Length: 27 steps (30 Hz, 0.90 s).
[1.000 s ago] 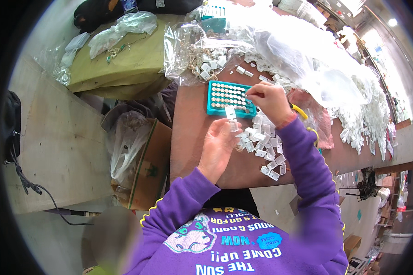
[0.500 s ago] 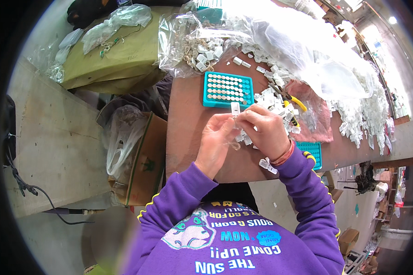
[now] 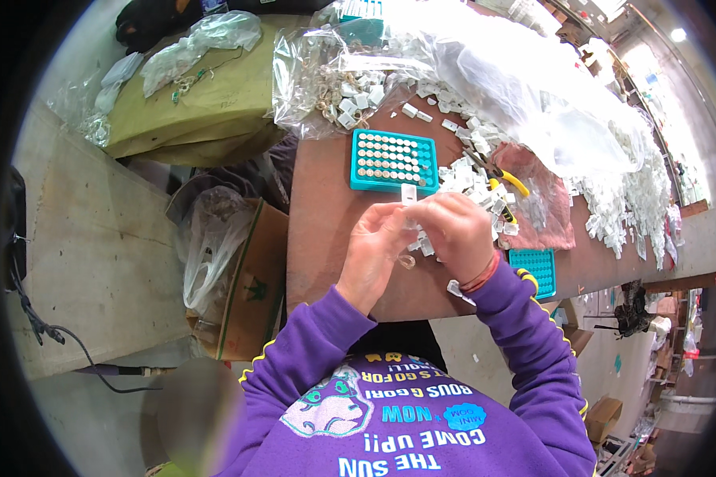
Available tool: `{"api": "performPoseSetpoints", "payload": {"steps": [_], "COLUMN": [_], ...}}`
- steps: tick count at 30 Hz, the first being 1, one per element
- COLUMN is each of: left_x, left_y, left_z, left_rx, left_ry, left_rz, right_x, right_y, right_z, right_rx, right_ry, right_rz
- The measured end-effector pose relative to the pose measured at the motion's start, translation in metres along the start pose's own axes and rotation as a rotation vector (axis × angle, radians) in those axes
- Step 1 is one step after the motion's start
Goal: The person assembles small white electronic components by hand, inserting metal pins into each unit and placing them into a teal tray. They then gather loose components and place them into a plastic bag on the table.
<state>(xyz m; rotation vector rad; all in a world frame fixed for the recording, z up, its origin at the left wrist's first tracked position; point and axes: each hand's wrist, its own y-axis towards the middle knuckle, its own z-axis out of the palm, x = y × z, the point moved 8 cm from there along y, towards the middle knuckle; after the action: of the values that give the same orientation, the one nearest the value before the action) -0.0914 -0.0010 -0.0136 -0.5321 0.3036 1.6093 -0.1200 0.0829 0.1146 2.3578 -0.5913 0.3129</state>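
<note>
Both hands raised together over brown tabletop (image 3: 318, 230), forearms in purple sleeves angled in from below. Left hand (image 3: 371, 253) palm-in, fingers curled toward right. Right hand (image 3: 453, 234) knuckles up, wrist w/ red band, grip pinched shut on small white plastic piece (image 3: 410, 193) poking up above fingertips. Left grip: partly closed, touching same piece or not, can't tell. Teal tray (image 3: 393, 161) of round inserts just beyond hands. Pile of white parts (image 3: 473, 187) beside right hand; yellow-handled pliers (image 3: 497, 176) near.
</note>
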Motion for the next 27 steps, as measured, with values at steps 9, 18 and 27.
{"api": "performPoseSetpoints", "payload": {"steps": [9,18,27], "left_x": [0.001,0.001,0.002], "left_y": [-0.001,0.0,0.0], "left_z": [-0.006,-0.006,-0.006], "left_rx": [-0.076,-0.075,-0.086], "left_ry": [-0.055,-0.076,-0.098], "left_rz": [-0.041,-0.048,-0.054], "right_x": [-0.056,-0.104,-0.103], "right_y": [0.005,0.016,0.017], "right_z": [-0.008,0.029,0.026], "right_rx": [-0.171,0.06,0.08], "right_ry": [-0.059,-0.316,-0.317], "right_rz": [0.254,0.231,0.186]}}
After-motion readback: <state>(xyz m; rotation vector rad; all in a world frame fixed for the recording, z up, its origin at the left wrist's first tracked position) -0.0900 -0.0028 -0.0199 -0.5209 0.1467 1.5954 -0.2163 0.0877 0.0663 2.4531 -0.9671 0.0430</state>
